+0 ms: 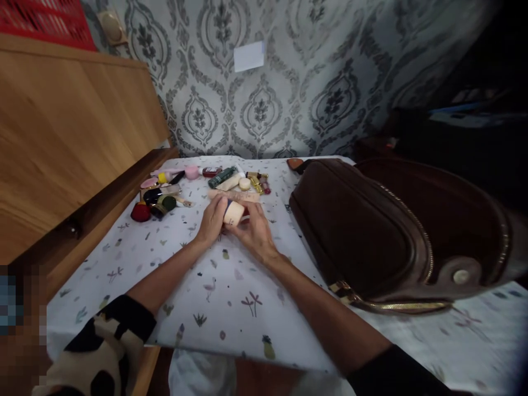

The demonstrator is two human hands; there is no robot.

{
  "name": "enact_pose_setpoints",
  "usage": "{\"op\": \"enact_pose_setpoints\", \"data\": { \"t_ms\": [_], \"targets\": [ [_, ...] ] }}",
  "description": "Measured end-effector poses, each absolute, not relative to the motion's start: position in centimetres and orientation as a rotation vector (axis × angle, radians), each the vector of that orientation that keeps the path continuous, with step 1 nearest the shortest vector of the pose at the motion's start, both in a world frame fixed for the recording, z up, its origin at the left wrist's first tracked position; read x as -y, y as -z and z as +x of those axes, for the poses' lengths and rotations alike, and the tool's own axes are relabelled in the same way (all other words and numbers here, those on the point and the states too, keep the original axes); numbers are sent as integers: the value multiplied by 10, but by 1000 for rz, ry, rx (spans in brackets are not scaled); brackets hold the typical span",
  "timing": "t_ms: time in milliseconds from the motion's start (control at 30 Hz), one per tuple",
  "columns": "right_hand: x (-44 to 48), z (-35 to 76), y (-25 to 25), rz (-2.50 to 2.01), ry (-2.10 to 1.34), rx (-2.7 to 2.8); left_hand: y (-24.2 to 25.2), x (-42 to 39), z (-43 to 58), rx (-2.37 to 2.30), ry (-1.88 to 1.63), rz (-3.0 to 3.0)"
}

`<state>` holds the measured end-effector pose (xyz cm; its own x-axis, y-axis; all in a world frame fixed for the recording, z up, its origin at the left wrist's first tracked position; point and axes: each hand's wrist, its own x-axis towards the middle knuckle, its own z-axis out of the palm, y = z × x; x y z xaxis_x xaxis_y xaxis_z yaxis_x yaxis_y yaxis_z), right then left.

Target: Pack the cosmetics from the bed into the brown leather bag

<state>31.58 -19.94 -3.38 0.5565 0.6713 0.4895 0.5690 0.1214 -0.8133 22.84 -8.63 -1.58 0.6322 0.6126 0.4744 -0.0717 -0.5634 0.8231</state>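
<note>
A small cream-coloured container with a dark blue part (pixel 234 213) is between my two hands, just above the cloth. My left hand (pixel 212 221) is closed around its left side, with the thumb near the blue part. From the right, the fingers of my right hand (pixel 258 231) grip the other side and its underside. Small print on the container is too blurred to read. Just beyond the hands lie a pale pink tube (pixel 247 196), a round cream-coloured lid or jar (pixel 245 183), a dark green tube (pixel 223 177) and small gold-coloured items (pixel 256 183).
A large dark brown bag (pixel 350 231) with gold zips stands on the right. Several cosmetics, among them a red round item (pixel 141 212) and a pink jar (pixel 192 172), lie at the back left. A wooden panel (pixel 82 110) borders the printed tablecloth (pixel 214 324) on the left.
</note>
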Motion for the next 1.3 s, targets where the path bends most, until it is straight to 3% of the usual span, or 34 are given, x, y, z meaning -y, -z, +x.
{"op": "enact_pose_setpoints", "data": {
  "t_ms": [667, 867, 1100, 1300],
  "targets": [
    [197, 301, 20, -838, -1118, 560, 14, 85, 217, -306, -1106, 1939],
    [195, 304, 26, -877, -1081, 544, 23, 86, 221, -279, -916, 1834],
    [191, 313, 34, -1157, -735, 566, 17, 90, 214, -349, -940, 2163],
    [190, 313, 37, -1226, -696, 681, 16, 93, 215, -271, -974, 2249]
  ]
}}
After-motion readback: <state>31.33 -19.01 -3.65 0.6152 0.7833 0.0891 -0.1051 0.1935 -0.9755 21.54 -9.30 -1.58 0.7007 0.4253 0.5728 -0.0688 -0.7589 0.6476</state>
